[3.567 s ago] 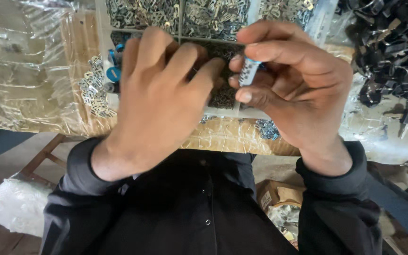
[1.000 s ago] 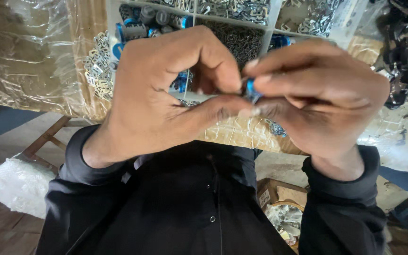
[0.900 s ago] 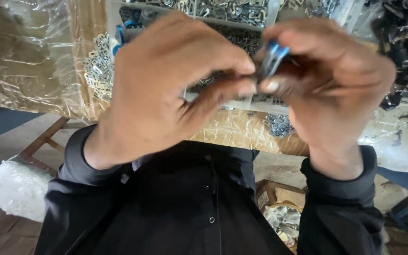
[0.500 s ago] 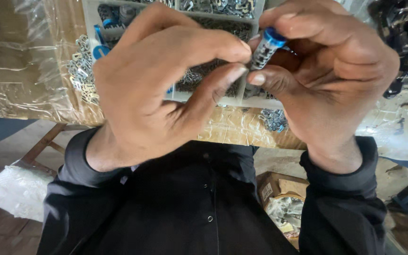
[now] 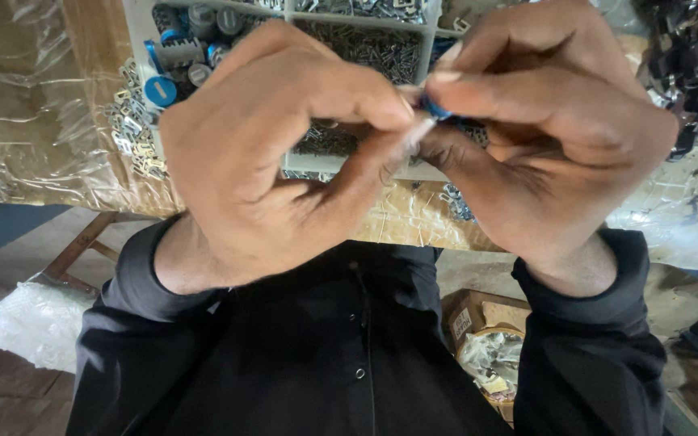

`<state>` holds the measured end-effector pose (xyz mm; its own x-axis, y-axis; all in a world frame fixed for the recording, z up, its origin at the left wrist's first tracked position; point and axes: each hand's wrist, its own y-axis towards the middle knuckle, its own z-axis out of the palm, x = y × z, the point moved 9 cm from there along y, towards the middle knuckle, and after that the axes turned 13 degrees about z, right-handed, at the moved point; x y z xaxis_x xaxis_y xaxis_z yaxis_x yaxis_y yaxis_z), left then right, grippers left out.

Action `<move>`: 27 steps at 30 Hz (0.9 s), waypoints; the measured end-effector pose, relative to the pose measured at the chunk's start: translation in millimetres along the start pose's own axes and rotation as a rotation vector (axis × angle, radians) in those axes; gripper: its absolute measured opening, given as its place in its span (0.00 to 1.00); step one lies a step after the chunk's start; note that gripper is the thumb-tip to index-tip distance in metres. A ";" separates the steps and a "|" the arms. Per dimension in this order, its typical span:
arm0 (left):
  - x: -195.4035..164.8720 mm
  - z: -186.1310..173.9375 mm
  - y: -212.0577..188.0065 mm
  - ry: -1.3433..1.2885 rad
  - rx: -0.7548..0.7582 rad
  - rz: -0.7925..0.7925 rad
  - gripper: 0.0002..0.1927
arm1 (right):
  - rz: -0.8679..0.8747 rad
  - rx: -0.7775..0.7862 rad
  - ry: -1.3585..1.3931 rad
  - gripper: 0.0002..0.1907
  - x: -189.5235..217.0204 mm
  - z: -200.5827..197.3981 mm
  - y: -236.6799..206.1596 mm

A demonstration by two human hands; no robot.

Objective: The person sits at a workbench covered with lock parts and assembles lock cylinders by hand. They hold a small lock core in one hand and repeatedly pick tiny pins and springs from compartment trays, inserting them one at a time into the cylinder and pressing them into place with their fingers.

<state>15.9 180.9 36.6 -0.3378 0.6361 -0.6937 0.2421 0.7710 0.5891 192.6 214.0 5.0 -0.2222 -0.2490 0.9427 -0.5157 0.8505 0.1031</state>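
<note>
Hands (image 5: pixel 284 153) now hide blue-capped part (image 5: pixel 436 107).

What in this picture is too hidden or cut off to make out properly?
All in the head view:
- The small blue part: only a sliver shows between the fingertips of the left hand and right hand; its shape is hidden.
- The divided tray: cut off by the top edge and covered by both hands.
- The dark metal pieces: cut off at the right edge, too jumbled to identify.
- The box on the floor: partly behind the sleeve.

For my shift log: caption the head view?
Both hands, left hand and right hand, pinch a small blue-capped cylindrical part above a compartmented parts tray.
</note>
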 end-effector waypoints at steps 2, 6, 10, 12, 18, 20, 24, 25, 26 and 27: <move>1.5 0.1 7.4 0.035 0.045 -0.017 0.11 | -0.030 -0.009 0.027 0.15 3.5 2.4 2.9; -7.6 0.3 18.4 0.305 0.131 0.119 0.12 | 0.078 -0.010 0.149 0.19 -1.2 1.6 3.4; -4.8 9.5 11.6 0.512 0.295 0.084 0.10 | 0.143 -0.007 0.105 0.24 -7.0 -2.2 -2.6; -2.9 3.7 7.0 0.376 0.225 0.025 0.09 | 0.139 -0.011 0.150 0.22 -9.8 -1.8 -4.7; -0.1 1.4 -5.8 0.231 0.140 0.025 0.10 | 0.108 0.036 0.130 0.21 -8.6 2.0 -3.4; 1.3 4.7 -9.2 0.249 0.147 0.042 0.10 | 0.078 0.022 0.084 0.21 -4.5 1.6 -3.0; 1.9 1.1 -11.5 0.242 0.093 0.054 0.11 | 0.159 -0.017 0.137 0.21 -7.7 -1.3 -3.7; 1.8 2.7 -10.8 0.267 0.120 0.066 0.11 | 0.179 -0.018 0.150 0.21 -9.0 -1.4 -3.7; -0.2 5.2 -10.5 0.306 0.169 0.073 0.11 | 0.198 -0.018 0.164 0.21 -10.5 -1.5 -3.7; -0.2 8.9 -9.5 0.348 0.214 0.080 0.11 | 0.182 0.002 0.151 0.21 -8.3 -1.2 -3.8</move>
<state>21.8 173.7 27.5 -0.5888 0.6739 -0.4463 0.4509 0.7321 0.5106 197.4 213.4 -2.8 -0.1851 -0.0192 0.9825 -0.4803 0.8740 -0.0734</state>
